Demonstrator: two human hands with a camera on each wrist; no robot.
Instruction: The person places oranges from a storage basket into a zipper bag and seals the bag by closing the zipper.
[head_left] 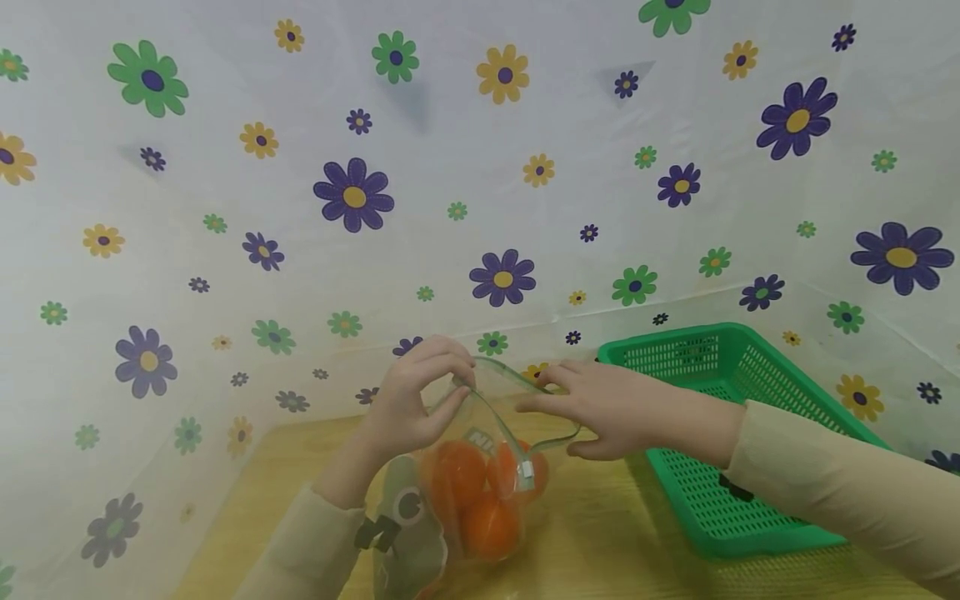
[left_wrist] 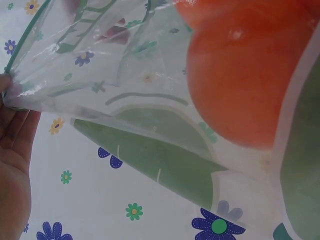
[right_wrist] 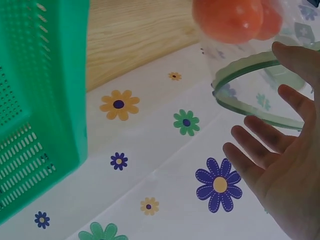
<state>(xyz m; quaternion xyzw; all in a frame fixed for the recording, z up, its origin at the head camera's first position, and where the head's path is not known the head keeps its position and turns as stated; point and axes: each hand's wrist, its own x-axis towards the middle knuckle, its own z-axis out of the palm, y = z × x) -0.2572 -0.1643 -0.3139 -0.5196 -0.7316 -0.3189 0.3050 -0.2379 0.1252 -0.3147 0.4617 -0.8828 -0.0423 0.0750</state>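
Observation:
A clear zip bag (head_left: 480, 439) with green edging and a green cartoon print stands on the table, its mouth open. Inside it lie three round orange fruits (head_left: 491, 525), large and shiny through the plastic in the left wrist view. My left hand (head_left: 416, 396) pinches the left end of the bag's rim between thumb and fingers. At the other side of the mouth is my right hand (head_left: 618, 408), fingers spread and slightly bent. In the right wrist view, the thumb and index finger overlap the green rim (right_wrist: 240, 75). A white slider (head_left: 527, 475) sits at the near end of the zip.
A green perforated plastic basket (head_left: 750, 546) stands on the right, under my right forearm. The wooden tabletop (head_left: 600, 533) runs beneath bag and basket. Behind rises a white flower-printed sheet (head_left: 435, 267), which also covers the sides.

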